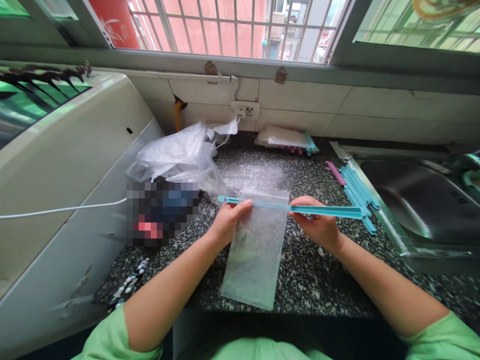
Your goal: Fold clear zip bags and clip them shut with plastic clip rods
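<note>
A clear plastic bag lies on the dark speckled countertop in front of me. A long teal sealing clip runs across the bag's top edge. My left hand is closed, pinching the clip and the bag's top left corner. My right hand is closed around the clip just right of the bag. Both forearms reach in from green sleeves.
Crumpled clear plastic bags lie at the back left, a flat stack of bags by the wall socket. Spare teal and pink clips rest beside the steel sink. A white appliance stands at left.
</note>
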Action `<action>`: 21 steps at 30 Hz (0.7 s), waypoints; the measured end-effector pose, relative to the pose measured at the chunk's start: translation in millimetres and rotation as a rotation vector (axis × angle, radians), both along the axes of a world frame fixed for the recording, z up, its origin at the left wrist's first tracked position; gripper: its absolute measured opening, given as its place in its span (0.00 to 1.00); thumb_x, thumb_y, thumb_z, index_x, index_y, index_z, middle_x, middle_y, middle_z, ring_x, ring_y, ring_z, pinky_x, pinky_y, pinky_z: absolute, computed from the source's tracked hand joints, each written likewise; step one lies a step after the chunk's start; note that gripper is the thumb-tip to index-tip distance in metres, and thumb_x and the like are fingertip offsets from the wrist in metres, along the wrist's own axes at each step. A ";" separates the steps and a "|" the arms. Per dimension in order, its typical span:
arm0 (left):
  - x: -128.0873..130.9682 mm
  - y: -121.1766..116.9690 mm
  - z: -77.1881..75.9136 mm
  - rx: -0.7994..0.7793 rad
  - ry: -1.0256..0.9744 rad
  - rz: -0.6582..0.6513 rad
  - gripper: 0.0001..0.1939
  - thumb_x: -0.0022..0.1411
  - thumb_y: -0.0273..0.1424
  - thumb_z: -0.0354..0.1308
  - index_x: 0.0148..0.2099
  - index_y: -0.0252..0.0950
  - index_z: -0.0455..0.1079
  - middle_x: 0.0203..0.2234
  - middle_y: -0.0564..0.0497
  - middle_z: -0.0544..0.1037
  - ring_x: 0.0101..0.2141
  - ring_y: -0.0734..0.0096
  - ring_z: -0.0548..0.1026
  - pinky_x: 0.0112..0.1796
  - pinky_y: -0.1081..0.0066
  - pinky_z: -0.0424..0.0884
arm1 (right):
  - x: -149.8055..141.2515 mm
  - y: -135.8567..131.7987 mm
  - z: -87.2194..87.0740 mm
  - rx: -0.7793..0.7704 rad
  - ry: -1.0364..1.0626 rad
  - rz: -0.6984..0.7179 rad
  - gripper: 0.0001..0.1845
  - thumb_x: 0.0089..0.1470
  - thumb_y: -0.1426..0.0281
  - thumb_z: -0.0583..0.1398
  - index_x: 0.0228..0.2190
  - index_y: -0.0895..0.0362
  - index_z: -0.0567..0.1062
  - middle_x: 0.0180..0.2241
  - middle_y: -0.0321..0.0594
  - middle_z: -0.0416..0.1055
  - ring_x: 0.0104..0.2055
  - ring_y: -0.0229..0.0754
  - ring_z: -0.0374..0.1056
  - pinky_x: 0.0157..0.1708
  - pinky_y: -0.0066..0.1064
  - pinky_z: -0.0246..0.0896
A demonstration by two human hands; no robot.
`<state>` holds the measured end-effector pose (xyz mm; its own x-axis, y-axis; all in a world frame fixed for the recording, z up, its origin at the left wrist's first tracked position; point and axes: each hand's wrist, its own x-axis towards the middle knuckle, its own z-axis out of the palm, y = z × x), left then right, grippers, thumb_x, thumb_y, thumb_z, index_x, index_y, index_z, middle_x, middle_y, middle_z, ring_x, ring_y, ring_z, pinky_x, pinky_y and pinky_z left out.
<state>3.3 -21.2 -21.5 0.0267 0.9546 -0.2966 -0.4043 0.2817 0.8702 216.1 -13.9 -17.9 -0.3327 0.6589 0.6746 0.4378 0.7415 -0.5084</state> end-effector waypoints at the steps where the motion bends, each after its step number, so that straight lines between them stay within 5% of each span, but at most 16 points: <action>1: -0.3 0.2 -0.7 0.004 0.008 0.001 0.15 0.38 0.37 0.66 0.23 0.34 0.66 0.15 0.58 0.66 0.17 0.79 0.62 0.22 0.75 0.58 | -0.2 0.3 0.2 0.013 0.002 0.012 0.04 0.52 0.71 0.59 0.33 0.54 0.71 0.30 0.40 0.73 0.33 0.41 0.71 0.35 0.34 0.69; 21: -1.2 -0.9 -9.7 0.144 0.115 -0.018 0.14 0.44 0.38 0.63 0.22 0.34 0.64 0.16 0.58 0.63 0.20 0.79 0.60 0.24 0.75 0.57 | 2.3 -1.2 -1.5 0.208 -0.116 0.032 0.19 0.51 0.77 0.58 0.46 0.52 0.71 0.36 0.43 0.74 0.36 0.40 0.71 0.34 0.32 0.71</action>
